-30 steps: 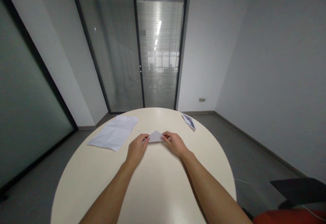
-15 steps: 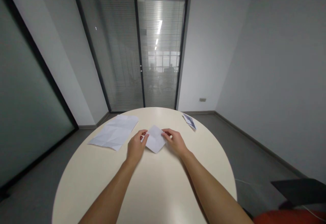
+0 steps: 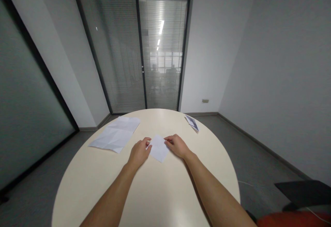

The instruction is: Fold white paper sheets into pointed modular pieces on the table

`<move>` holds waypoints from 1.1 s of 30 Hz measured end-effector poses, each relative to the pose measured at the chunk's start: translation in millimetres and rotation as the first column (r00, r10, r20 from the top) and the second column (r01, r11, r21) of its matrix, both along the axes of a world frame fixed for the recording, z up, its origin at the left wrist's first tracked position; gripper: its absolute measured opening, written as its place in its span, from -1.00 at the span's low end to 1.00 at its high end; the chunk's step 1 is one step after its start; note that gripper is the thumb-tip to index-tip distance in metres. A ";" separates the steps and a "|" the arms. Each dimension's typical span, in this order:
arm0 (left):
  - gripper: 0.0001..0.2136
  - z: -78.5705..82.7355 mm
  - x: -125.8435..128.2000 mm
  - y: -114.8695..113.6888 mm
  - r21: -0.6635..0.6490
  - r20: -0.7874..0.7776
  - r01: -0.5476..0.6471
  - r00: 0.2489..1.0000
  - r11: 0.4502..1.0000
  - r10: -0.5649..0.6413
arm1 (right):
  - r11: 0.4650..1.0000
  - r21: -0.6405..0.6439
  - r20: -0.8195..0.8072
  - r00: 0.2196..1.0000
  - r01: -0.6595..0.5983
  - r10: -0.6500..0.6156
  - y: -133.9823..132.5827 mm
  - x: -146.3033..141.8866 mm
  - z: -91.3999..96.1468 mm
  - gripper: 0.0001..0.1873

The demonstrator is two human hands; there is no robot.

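Observation:
A small folded piece of white paper (image 3: 158,148), diamond-shaped with one corner toward me, is between my two hands over the middle of the table. At its left corner, my left hand (image 3: 140,150) has thumb and fingers closed on the edge. My right hand (image 3: 178,145) pinches the right corner, thumb below the forefinger. The fingertips partly cover both side corners. Farther left lies a large creased sheet of white paper (image 3: 116,134), flat and apart from my hands.
The round cream table (image 3: 152,192) fills the foreground. Near its far right edge lies a folded printed leaflet (image 3: 191,123). A black and red chair (image 3: 305,196) stands at the lower right. Beyond the table is a glazed door with blinds (image 3: 165,85).
Both hands and the folded paper have come slightly nearer to me. The paper has turned a little and lies lower. The large sheet and leaflet stay in place.

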State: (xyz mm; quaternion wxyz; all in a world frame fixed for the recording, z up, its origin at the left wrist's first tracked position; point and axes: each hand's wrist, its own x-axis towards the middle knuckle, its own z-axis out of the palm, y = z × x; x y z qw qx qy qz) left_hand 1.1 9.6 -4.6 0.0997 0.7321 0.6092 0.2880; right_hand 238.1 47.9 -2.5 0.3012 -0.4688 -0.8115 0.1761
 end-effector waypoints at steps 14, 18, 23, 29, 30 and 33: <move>-0.61 -10.8 0.9 4.4 0.102 -0.030 0.264 0.965 0.959 -0.262 | 0.951 0.186 0.145 0.964 -0.249 0.224 -6.9 -13.4 0.1 -0.66; -0.62 -8.0 2.9 2.0 0.093 -0.119 0.283 0.955 0.955 -0.271 | 0.955 0.169 0.169 0.961 -0.245 0.217 -5.4 -13.7 -4.5 -0.64; -0.64 -3.8 4.2 -1.6 0.097 -0.188 0.302 0.941 0.948 -0.280 | 0.961 0.147 0.142 0.966 -0.236 0.216 -1.4 -8.1 -6.7 -0.62; -0.66 -5.1 2.2 -1.3 0.100 -0.235 0.280 0.939 0.955 -0.251 | 0.966 0.161 0.129 0.975 -0.202 0.183 -0.9 -4.9 0.6 -0.69; -0.67 -5.8 1.3 -0.9 0.105 -0.229 0.267 0.944 0.958 -0.238 | 0.967 0.161 0.113 0.977 -0.196 0.179 -2.6 -5.3 3.4 -0.70; -0.68 -5.8 -1.7 0.4 0.121 -0.190 0.230 0.960 0.966 -0.205 | 0.973 0.117 0.048 0.980 -0.197 0.192 -10.1 -7.8 11.8 -0.73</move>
